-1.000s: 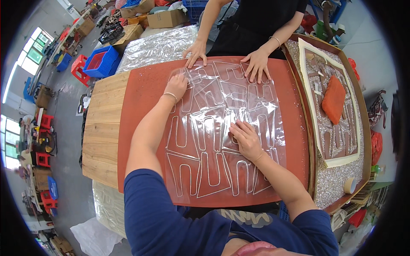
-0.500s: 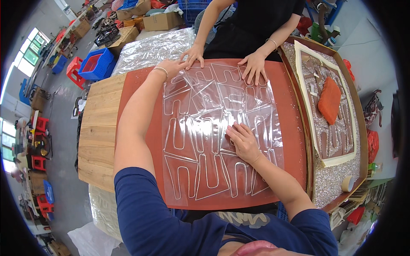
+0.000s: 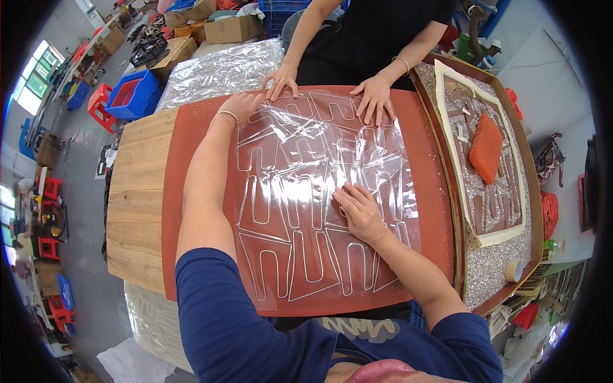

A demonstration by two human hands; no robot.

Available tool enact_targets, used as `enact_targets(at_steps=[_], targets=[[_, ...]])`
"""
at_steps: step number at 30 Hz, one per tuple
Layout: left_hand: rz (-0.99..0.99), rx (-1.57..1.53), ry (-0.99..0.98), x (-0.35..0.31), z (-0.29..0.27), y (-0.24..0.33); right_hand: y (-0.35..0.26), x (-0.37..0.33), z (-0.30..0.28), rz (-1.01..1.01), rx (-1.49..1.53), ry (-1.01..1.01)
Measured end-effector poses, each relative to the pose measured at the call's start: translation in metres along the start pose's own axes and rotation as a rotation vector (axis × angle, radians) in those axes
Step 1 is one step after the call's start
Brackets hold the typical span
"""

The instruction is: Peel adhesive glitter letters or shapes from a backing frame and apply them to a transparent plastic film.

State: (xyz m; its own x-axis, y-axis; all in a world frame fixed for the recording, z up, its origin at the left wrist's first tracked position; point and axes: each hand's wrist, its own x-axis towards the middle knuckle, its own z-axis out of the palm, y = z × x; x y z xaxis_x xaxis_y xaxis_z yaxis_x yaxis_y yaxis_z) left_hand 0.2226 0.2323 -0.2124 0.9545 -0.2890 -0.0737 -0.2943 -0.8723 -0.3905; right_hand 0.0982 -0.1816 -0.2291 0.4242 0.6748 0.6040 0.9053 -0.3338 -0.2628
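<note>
A clear plastic sheet (image 3: 290, 239) with shiny looped and angular outlines lies on a red-brown board (image 3: 201, 143). At the sheet's far left corner rests my left hand (image 3: 242, 106), fingers stretched out along its edge. My right hand (image 3: 361, 214) lies on the sheet right of its middle, fingers extended and pressing on the film. Across from me, a person in black has one hand (image 3: 281, 83) at the far edge beside my left fingers. The same person's other hand (image 3: 375, 100) is spread on the far right corner. Glare hides some outlines.
On the right stands a shallow tray (image 3: 463, 281) of glittery bits holding a cream-edged template (image 3: 480, 239), an orange sponge-like block (image 3: 486, 148) and a tape roll (image 3: 514, 270). A wooden board (image 3: 137, 198) lies left, with blue crates (image 3: 137, 96) and a red stool (image 3: 101, 105) beyond.
My left hand has shifted slightly left, away from the other person's fingers. My right hand stays at about the same spot on the sheet. The whole view has moved a little.
</note>
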Motion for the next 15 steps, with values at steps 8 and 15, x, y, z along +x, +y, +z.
enact_targets(at_steps=[8, 15], targets=[[-0.082, 0.066, 0.412, -0.024, 0.046, 0.013, 0.002, -0.004, 0.001, 0.025, 0.063, 0.026], [-0.208, 0.013, 0.453, -0.037, 0.039, 0.028, 0.003, -0.007, 0.002, 0.019, 0.070, 0.048]])
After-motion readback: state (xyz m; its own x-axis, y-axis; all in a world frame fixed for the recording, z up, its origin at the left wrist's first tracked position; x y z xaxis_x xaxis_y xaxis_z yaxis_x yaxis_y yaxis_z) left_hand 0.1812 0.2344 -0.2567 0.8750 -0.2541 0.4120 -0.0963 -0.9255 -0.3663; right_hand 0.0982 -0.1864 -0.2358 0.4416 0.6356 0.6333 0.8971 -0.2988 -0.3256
